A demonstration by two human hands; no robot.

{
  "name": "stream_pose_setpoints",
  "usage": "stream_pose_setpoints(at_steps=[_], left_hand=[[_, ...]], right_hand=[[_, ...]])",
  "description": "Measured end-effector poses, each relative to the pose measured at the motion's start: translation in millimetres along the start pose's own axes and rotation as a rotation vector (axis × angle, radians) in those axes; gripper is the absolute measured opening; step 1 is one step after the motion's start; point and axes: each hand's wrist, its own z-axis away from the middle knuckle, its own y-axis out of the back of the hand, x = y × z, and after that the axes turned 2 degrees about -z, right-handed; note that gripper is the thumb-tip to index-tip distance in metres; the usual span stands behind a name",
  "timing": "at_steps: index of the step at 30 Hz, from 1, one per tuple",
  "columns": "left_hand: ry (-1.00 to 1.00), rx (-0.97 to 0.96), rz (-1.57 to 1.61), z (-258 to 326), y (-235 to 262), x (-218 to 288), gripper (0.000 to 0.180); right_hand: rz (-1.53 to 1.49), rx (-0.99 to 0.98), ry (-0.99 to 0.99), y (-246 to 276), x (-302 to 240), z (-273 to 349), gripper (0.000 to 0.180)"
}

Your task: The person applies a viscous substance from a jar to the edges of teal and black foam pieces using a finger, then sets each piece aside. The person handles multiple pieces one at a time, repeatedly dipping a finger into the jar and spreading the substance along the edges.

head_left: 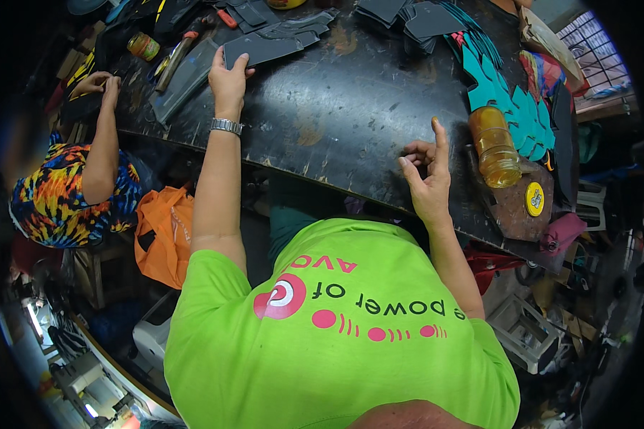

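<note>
My left hand point(229, 84) lies at the near left end of a dark grey flat cut piece point(268, 47), its thumb on top and its fingers at the edge. Other dark grey cut pieces lie against that piece's far side. My right hand point(429, 179) is over the table's near edge, holding nothing. Its index finger points up with a yellowish-brown smear on the tip; the thumb stands apart and the other fingers curl. To its right is a clear jar point(495, 146) of amber, glue-like stuff, near a round yellow lid point(534, 199).
Teal cut pieces point(504, 100) overlap in rows on the right of the black table point(329, 121). Dark pieces point(431, 20) are stacked at the back. A hammer point(175, 61) and a small jar point(143, 46) lie left, near a co-worker's hands point(96, 86). An orange bag point(164, 236) hangs below.
</note>
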Motion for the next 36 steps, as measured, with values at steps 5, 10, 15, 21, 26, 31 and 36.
stream_pose_setpoints(at_steps=[5,10,15,21,26,31,36], left_hand=[[-0.216,0.119,-0.505,-9.8,1.2,-20.7,0.067],[-0.409,0.24,-0.798,5.3,0.2,2.1,0.076],[-0.597,-0.097,-0.352,53.4,-43.3,42.8,0.034],[-0.158,-0.667,-0.017,100.0,-117.1,64.4,0.022],[-0.493,-0.575,-0.159,87.0,-160.8,88.0,0.021],[-0.76,-0.423,-0.388,57.8,-214.3,106.5,0.033],[-0.76,-0.499,-0.802,44.8,-242.6,110.9,0.047]], right_hand=[[-0.004,0.0,-0.016,0.8,1.1,-0.1,0.087],[-0.012,0.003,-0.001,1.4,3.1,0.7,0.087],[0.018,-0.012,0.005,1.9,2.5,0.9,0.086],[0.016,-0.013,-0.018,1.9,2.0,1.0,0.087],[0.04,-0.014,0.001,2.9,2.4,1.6,0.087],[0.028,-0.013,0.01,1.9,2.5,0.2,0.086],[0.008,0.001,0.015,2.7,2.5,0.6,0.084]])
